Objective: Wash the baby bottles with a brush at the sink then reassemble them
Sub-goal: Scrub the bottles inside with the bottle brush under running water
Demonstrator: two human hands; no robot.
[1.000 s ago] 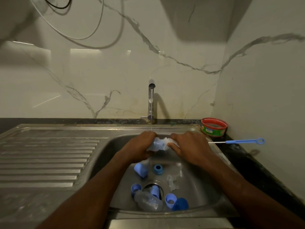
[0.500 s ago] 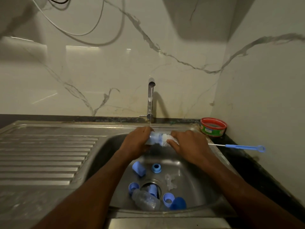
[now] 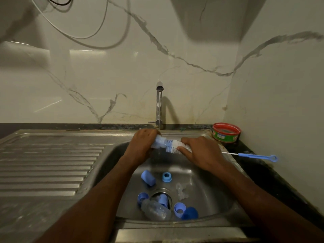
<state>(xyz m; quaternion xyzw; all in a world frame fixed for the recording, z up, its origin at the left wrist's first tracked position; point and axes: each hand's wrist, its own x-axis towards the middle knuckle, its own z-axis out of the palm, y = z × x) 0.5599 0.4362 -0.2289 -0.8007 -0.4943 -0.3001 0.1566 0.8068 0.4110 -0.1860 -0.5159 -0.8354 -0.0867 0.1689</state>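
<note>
Over the steel sink (image 3: 108,155), under the running tap (image 3: 159,106), my left hand (image 3: 142,146) grips a clear baby bottle (image 3: 160,142) lying sideways. My right hand (image 3: 201,152) grips the bottle brush (image 3: 175,148) by its bristle end, with the white and blue bristles at the bottle's mouth. The brush's blue handle (image 3: 257,157) sticks out to the right over the counter. In the basin lie another clear bottle (image 3: 156,211), several blue caps and rings (image 3: 148,178) and clear teats (image 3: 181,190).
A red-rimmed round tub (image 3: 226,132) stands at the back right corner on the dark counter. The ribbed steel drainboard (image 3: 47,165) stretches to the left. Marble walls close in behind and on the right. Cables hang on the wall above.
The brush has slid partly out of the bottle to the right, so more bristles show between my hands. Its handle has dropped lower on the right.
</note>
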